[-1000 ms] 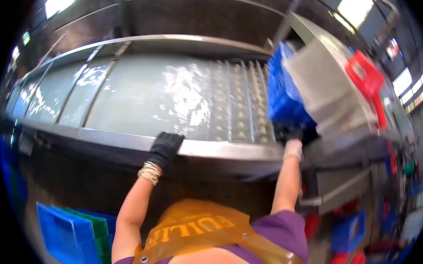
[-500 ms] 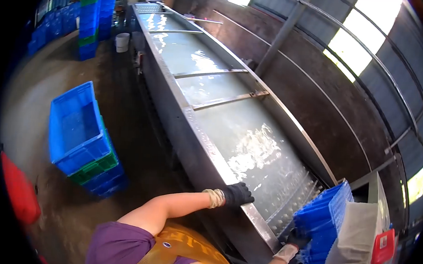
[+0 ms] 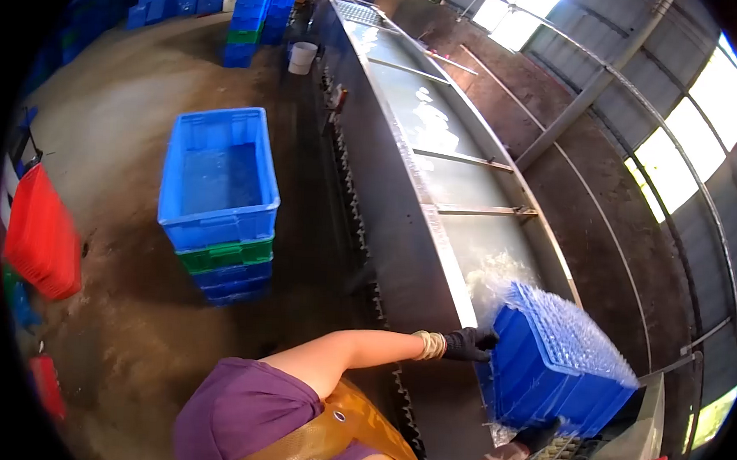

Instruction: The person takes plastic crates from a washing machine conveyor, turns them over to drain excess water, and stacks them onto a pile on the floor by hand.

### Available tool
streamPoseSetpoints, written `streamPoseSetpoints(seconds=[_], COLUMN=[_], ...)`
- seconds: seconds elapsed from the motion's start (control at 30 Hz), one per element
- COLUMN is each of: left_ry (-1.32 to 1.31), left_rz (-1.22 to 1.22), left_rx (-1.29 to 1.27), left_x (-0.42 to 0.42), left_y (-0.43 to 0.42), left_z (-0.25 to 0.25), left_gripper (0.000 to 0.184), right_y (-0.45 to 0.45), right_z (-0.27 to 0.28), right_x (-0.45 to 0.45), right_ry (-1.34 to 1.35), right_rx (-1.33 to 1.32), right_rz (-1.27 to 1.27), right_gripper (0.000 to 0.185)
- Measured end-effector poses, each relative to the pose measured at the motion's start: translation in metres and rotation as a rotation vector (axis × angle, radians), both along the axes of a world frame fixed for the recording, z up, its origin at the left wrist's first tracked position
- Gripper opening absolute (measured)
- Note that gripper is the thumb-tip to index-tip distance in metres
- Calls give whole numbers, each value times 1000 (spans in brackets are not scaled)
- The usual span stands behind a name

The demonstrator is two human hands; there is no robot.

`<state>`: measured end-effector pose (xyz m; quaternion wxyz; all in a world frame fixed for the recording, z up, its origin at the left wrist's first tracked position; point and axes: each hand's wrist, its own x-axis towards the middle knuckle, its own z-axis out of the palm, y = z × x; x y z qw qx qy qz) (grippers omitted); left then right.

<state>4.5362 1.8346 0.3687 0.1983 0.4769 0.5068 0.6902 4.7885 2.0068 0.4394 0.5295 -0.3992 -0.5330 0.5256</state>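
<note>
A blue plastic crate (image 3: 543, 386) is tilted over the near end of a long metal water tank (image 3: 453, 275). Its upper face looks lattice-like and glistens with water. My left hand (image 3: 470, 344), in a black glove, reaches to the crate's left edge with thumb and fingers apart; firm contact is hard to make out. Low on the crate's near side, my right hand (image 3: 536, 437) grips it in a dark glove, its fingers partly hidden. Water froths (image 3: 498, 277) in the tank just beyond the crate.
On the wet floor to the left stands a stack of blue and green crates (image 3: 224, 244). Red crates (image 3: 43, 236) are farther left. A white bucket (image 3: 302, 58) and tall crate stacks (image 3: 250, 19) stand behind. Crossbars (image 3: 484, 210) span the tank.
The blue crate has moved up and left over the tank with my right hand, splashing water. My left hand has left the tank rim for the crate's edge. The view has turned left.
</note>
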Motion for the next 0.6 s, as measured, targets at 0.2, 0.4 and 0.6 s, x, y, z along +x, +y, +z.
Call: streamPoseSetpoints(seconds=[0.2,0.4,0.6], left_ry=[87,481,233], left_rz=[292,760,888], left_rx=[97,164,211], left_x=[-35,-67,-83], left_y=[-105,-206,-253], left_z=[45,115,125], left_gripper=[36,65,58], right_y=[-96,-116,-205], right_z=[55,51,76], right_x=[-100,-172,-203], right_ry=[110,-151,-501], right_rx=[405,800,1178], right_rz=[291,304,384], right_gripper=[56,50,45])
